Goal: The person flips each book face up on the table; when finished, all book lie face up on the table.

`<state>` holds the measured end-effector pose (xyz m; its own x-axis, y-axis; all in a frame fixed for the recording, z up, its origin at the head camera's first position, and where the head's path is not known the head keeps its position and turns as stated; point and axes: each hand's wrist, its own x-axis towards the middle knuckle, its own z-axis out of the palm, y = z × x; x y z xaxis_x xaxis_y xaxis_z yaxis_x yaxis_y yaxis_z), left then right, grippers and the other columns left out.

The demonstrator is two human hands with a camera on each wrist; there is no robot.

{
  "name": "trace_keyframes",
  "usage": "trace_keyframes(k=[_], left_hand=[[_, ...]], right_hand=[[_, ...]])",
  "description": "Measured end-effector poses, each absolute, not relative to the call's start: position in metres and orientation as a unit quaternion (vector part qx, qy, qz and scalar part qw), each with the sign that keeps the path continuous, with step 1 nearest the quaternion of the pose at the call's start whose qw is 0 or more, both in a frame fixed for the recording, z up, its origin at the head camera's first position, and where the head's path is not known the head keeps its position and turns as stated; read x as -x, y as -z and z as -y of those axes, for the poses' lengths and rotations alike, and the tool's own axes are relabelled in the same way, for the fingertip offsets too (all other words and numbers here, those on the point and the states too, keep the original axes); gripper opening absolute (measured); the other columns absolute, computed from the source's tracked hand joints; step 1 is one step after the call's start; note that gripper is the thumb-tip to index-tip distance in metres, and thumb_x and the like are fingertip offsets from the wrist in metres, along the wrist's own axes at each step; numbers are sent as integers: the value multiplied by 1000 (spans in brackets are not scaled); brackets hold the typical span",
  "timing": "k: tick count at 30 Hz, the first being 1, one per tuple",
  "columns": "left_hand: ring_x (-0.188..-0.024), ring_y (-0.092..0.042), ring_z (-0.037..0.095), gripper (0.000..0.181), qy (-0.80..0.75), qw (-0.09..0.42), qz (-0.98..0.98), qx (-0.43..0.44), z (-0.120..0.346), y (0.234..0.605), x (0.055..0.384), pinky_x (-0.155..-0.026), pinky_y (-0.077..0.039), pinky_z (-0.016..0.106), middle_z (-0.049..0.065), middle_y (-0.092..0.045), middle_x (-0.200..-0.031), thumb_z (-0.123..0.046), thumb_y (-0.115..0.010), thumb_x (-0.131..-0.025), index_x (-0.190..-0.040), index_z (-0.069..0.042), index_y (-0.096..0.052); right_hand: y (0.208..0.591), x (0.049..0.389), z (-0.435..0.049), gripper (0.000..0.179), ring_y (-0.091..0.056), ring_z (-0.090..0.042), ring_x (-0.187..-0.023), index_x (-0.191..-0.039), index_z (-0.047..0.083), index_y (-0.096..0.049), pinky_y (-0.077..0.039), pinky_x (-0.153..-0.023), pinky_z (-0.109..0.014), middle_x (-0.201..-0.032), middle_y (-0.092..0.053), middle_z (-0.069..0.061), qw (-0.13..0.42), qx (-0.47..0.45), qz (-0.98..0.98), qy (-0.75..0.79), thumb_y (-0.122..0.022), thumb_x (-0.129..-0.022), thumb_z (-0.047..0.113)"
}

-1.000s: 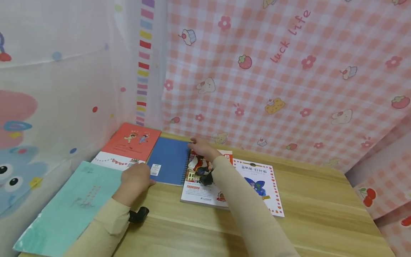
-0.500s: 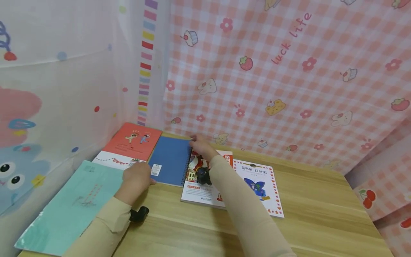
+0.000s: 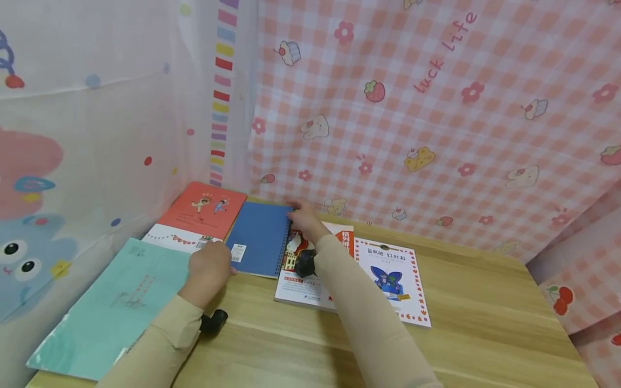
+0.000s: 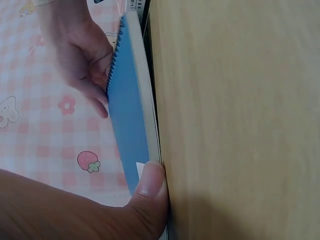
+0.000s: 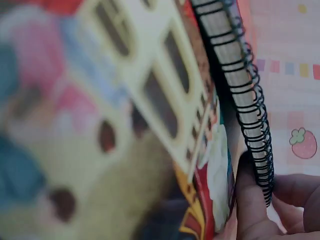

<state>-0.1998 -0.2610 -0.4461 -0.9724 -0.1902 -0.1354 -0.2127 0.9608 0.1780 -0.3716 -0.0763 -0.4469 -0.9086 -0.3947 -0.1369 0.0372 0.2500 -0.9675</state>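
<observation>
A blue spiral notebook with a white barcode label lies on the table, its black wire binding on the right. My left hand holds its near left corner. In the left wrist view the thumb presses against the page edge, while the other fingers are hidden. At the far right corner, my right hand pinches the notebook by the wire binding, with fingers on either side of the coils in the right wrist view. Partly under my right forearm is a colourful paperback, right beside the binding.
A red-and-white book lies at the back left, with a large teal book in front of it. To the right is a white book with a blue butterfly. Pink checked cloth hangs behind the wooden table.
The head view has shifted slightly. Both hands keep their places at the notebook's corners, and the books lie as before.
</observation>
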Motion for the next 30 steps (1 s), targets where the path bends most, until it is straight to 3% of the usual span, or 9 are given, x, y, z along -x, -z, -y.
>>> trace_keyframes(k=[1, 3, 6, 8, 13, 17, 20, 22, 30], left_hand=[[-87, -65, 34, 50, -94, 58, -989, 101, 261, 447, 201, -63, -58, 48, 19, -65, -92, -35, -83, -85, -103, 10, -70], [-89, -65, 35, 55, -95, 59, -989, 100, 262, 447, 202, -65, -58, 49, 20, -64, -94, -36, -83, -84, -105, 12, -68], [-91, -65, 35, 59, -97, 63, -988, 101, 262, 447, 202, -66, -58, 49, 22, -63, -95, -36, -84, -83, -108, 14, -65], [-91, -65, 36, 61, -97, 67, -987, 104, 262, 446, 201, -67, -58, 49, 22, -63, -96, -36, -84, -84, -109, 15, -64], [-90, -68, 37, 62, -104, 73, -986, 104, 265, 443, 201, -67, -58, 51, 23, -65, -96, -37, -84, -83, -108, 15, -62], [-87, -68, 38, 60, -117, 93, -984, 100, 267, 439, 202, -70, -58, 53, 22, -66, -94, -39, -84, -83, -105, 12, -63], [-80, -68, 33, 52, -132, 108, -980, 103, 271, 438, 203, -67, -57, 51, 17, -67, -87, -41, -84, -84, -96, 7, -66], [-76, -66, 30, 49, -140, 108, -979, 97, 274, 438, 203, -65, -56, 49, 15, -66, -83, -43, -84, -83, -90, 2, -66], [-70, -57, 25, 49, -168, 98, -978, 77, 280, 436, 201, -57, -46, 38, 8, -60, -76, -45, -86, -79, -81, -6, -57]], right_hand=[[447, 372, 74, 49, -46, -17, -71, -152, 5, -44, -44, -62, -33, -154, -40, -19, 190, 112, -763, 607, -49, -104, -2], [448, 371, 72, 51, -54, -20, -74, -155, 7, -40, -49, -63, -35, -158, -34, -18, 207, 102, -757, 612, -49, -106, 2], [450, 370, 70, 52, -65, -29, -100, -157, 9, -35, -56, -72, -44, -163, -26, -18, 222, 89, -752, 614, -48, -107, 5], [452, 368, 71, 52, -53, -39, -128, -157, 9, -34, -56, -85, -51, -165, -21, -19, 225, 83, -744, 624, -47, -107, 4], [457, 367, 68, 50, -45, -37, -135, -155, 10, -36, -56, -80, -48, -165, -19, -21, 216, 85, -724, 650, -46, -107, 1], [459, 366, 65, 50, -51, -27, -109, -154, 10, -37, -43, -57, -36, -166, -15, -19, 214, 79, -711, 666, -47, -106, 1], [459, 366, 63, 51, -41, -20, -80, -155, 10, -35, -35, -51, -33, -166, -13, -17, 223, 79, -694, 681, -47, -106, 1], [460, 366, 62, 52, -34, -19, -71, -156, 10, -35, -34, -50, -32, -165, -13, -17, 229, 77, -686, 687, -47, -106, 1], [459, 369, 57, 52, -42, -20, -83, -156, 12, -34, -37, -51, -32, -168, -7, -12, 244, 67, -672, 696, -48, -107, 5]])
